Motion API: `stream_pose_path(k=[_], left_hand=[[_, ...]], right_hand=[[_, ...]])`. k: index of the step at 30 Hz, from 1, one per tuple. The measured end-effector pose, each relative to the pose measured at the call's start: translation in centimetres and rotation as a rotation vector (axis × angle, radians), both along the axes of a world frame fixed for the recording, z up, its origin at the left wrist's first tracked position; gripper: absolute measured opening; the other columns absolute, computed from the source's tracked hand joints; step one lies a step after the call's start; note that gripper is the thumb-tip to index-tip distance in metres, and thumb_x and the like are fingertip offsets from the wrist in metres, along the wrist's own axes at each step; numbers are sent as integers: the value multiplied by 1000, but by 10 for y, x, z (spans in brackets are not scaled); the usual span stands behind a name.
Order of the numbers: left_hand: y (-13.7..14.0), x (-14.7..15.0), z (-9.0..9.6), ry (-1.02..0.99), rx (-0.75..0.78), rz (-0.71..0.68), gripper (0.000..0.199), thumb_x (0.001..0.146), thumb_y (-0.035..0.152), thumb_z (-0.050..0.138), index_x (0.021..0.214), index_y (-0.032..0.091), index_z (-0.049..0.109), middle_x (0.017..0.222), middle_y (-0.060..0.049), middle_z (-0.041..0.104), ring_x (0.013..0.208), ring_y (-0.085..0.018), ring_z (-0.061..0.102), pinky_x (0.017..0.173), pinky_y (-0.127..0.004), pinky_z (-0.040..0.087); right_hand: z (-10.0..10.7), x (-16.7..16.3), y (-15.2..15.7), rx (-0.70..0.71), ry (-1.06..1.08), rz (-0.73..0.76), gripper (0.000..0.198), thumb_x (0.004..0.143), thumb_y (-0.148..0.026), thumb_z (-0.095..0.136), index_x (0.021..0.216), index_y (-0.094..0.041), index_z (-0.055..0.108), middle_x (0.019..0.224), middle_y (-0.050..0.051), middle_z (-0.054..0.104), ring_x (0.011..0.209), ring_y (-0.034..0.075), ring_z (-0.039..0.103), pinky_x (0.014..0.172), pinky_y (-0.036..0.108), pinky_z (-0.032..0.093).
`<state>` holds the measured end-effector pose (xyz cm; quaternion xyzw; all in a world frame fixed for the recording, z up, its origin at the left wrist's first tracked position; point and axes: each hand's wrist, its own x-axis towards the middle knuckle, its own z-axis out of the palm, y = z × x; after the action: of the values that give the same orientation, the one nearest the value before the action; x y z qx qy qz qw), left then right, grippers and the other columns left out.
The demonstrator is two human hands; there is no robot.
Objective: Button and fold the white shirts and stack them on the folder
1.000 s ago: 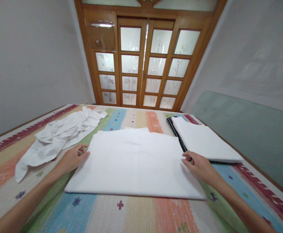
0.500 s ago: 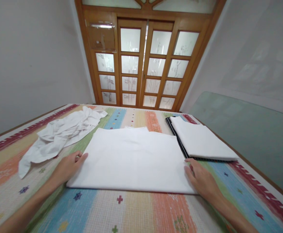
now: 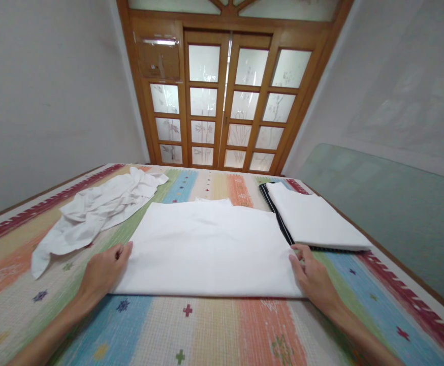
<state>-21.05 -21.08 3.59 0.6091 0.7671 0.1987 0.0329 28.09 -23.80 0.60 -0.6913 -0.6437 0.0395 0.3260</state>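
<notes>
A flat, folded white garment (image 3: 210, 254) lies in the middle of the striped cover (image 3: 214, 330), its long straight fold facing the wearer and a small flap poking out at the far side. The left hand (image 3: 102, 269) and right hand (image 3: 315, 282) touch its two opposite side edges, probably to keep it square and stretched evenly. The fingers (image 3: 126, 254) of both hands are curled, thumbs at the cloth's borders; whether they pinch the fabric or merely rest against it, I cannot tell.

The garment's weave looks smooth and matte, with faint creases. Toward the cover's left edge, a crumpled white cloth (image 3: 96, 208) sprawls in soft ridges, one corner trailing, perhaps set aside loosely. Near the right edge, a folded white cloth (image 3: 317, 218) lies neatly on a black striped cloth (image 3: 273, 206), seemingly stacked to save room. The cover itself looks coarsely woven, with small motifs.
</notes>
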Motion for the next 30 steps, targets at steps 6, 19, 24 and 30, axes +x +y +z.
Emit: stream_pose_path(k=[6, 19, 24, 30], left_hand=[[-3, -7, -4, -22, -26, -7, 45, 80, 53, 39, 48, 22, 36, 47, -1, 47, 52, -19, 51, 57, -28, 31], [-6, -14, -17, 18, -94, -21, 41, 82, 55, 36, 91, 22, 60, 60, -5, 64, 67, -29, 65, 61, -32, 37], [-8, -12, -17, 84, -121, -51, 44, 85, 52, 32, 99, 20, 59, 63, -6, 65, 68, -30, 67, 62, -33, 39], [-12, -6, -11, 110, -176, -37, 46, 89, 48, 31, 113, 18, 56, 69, -6, 69, 74, -29, 69, 65, -33, 44]], right_hand=[[-4, 0, 0, -53, -17, -12, 32, 86, -42, 35, 106, -21, 48, 67, 1, 60, 58, 22, 61, 59, 32, 42], [-19, -1, -9, -64, -324, -80, 31, 92, -31, 31, 110, -18, 53, 68, 6, 64, 59, 24, 63, 53, 30, 35], [-22, -3, -10, -135, -502, -119, 30, 96, -26, 30, 109, -18, 56, 77, 10, 69, 62, 24, 66, 50, 29, 35], [-23, -3, -13, -143, -585, -132, 28, 98, -25, 33, 110, -18, 58, 78, 8, 69, 63, 22, 67, 49, 28, 36]])
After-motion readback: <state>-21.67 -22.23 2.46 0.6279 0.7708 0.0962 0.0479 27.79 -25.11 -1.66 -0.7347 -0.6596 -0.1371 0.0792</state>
